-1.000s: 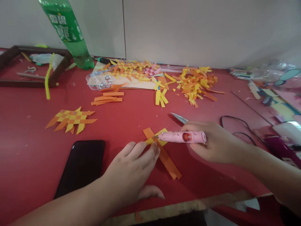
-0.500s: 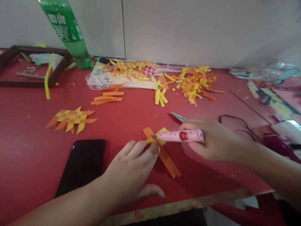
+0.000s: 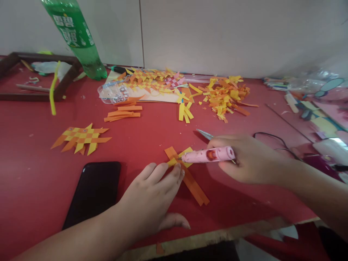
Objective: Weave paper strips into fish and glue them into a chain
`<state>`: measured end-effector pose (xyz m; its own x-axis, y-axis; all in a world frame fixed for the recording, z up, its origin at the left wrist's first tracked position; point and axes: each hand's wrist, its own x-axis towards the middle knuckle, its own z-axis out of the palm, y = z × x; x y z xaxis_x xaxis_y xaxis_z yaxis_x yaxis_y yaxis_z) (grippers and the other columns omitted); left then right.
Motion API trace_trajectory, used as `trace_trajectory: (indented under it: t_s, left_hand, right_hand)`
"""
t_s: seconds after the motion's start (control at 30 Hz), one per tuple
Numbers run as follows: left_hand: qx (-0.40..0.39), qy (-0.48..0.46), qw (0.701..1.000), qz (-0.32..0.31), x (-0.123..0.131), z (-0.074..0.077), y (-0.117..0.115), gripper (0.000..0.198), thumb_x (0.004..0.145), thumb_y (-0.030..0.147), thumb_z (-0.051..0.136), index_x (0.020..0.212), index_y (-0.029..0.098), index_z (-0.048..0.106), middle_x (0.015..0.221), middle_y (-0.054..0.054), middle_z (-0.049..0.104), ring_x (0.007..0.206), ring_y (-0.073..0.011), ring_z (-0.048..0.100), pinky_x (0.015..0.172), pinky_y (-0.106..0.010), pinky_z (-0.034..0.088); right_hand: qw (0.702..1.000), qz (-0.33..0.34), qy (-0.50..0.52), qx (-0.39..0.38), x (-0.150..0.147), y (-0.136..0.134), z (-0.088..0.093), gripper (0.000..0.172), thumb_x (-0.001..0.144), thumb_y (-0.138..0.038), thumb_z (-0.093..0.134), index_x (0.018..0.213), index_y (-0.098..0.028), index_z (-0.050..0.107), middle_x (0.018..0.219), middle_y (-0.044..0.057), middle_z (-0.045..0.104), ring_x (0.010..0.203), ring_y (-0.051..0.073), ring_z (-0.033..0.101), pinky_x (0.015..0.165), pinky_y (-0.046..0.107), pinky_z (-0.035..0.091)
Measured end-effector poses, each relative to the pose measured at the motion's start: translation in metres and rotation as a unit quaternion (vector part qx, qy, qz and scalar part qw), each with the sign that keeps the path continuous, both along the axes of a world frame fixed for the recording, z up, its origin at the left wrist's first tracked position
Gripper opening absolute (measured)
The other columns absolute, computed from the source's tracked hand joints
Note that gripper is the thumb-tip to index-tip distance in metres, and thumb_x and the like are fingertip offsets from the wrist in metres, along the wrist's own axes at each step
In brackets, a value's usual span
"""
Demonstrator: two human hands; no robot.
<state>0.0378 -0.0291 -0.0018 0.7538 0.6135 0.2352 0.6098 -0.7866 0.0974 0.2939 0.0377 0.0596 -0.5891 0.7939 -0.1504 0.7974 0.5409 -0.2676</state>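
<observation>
One pink tool (image 3: pixel 199 156), one phone (image 3: pixel 94 194).

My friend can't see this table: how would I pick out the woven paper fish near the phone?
On the red table, find the black phone at the near left. Just beyond it lies the woven paper fish, checkered orange and yellow. Unlike the woven pieces bunched at the back, it lies alone.

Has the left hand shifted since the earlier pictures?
No; against the black phone, the left hand shows no clear shift, still touching the crossed paper strips.
</observation>
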Motion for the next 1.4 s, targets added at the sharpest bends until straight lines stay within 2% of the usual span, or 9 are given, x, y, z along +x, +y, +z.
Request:
trace_trajectory:
  t_s: [0.33,0.57,0.67,1.17,1.4]
  left_hand:
    - [-0.010,0.003,1.000,-0.002,-0.0009,-0.0010,-0.0013,0.087,0.082,0.079,0.042,0.131,0.009,0.060,0.135,-0.004,0.064,0.106,-0.0267,0.052,0.093,-0.039,0.037]
    - [-0.059,0.013,0.998,0.002,-0.0014,-0.0032,-0.0014,0.093,0.081,0.082,0.035,0.137,0.010,0.054,0.139,-0.007,0.060,0.119,-0.0352,0.045,0.098,-0.047,0.034]
    - [-0.075,0.016,0.997,0.007,-0.0019,-0.0035,-0.0014,0.095,0.080,0.084,0.032,0.138,0.011,0.053,0.140,-0.007,0.059,0.120,-0.0370,0.044,0.098,-0.050,0.034]
    - [-0.056,0.017,0.998,0.004,-0.0025,-0.0057,-0.0020,0.102,0.076,0.088,0.028,0.137,0.010,0.055,0.141,-0.007,0.059,0.113,-0.0344,0.045,0.094,-0.047,0.036]
    - [-0.045,0.022,0.999,0.006,-0.0027,-0.0075,-0.0030,0.104,0.076,0.088,0.024,0.137,0.010,0.055,0.143,-0.007,0.057,0.112,-0.0347,0.044,0.093,-0.047,0.035]
  right_hand:
    - [1.000,-0.022,0.018,-0.013,-0.0017,0.0025,0.0029,0.014,0.066,-0.014,0.047,0.066,-0.024,0.038,0.061,-0.001,0.054,0.054,0.015,0.047,0.051,0.029,0.031]
    - [0.998,-0.032,0.023,-0.048,-0.0087,0.0006,0.0071,0.012,0.067,-0.012,0.043,0.070,-0.023,0.044,0.066,0.000,0.060,0.056,0.015,0.052,0.055,0.028,0.036]
    - [0.998,-0.041,0.009,-0.041,-0.0086,0.0006,0.0078,0.011,0.067,-0.013,0.043,0.067,-0.023,0.040,0.065,0.000,0.057,0.056,0.015,0.050,0.055,0.028,0.035]
    - [0.998,-0.045,0.025,-0.023,-0.0053,-0.0021,0.0085,0.012,0.068,-0.012,0.044,0.066,-0.023,0.040,0.062,-0.001,0.056,0.053,0.013,0.046,0.054,0.028,0.033]
    - [0.998,-0.050,-0.005,-0.032,-0.0034,-0.0035,0.0098,0.012,0.067,-0.011,0.046,0.070,-0.023,0.045,0.067,-0.001,0.060,0.058,0.014,0.051,0.056,0.028,0.034]
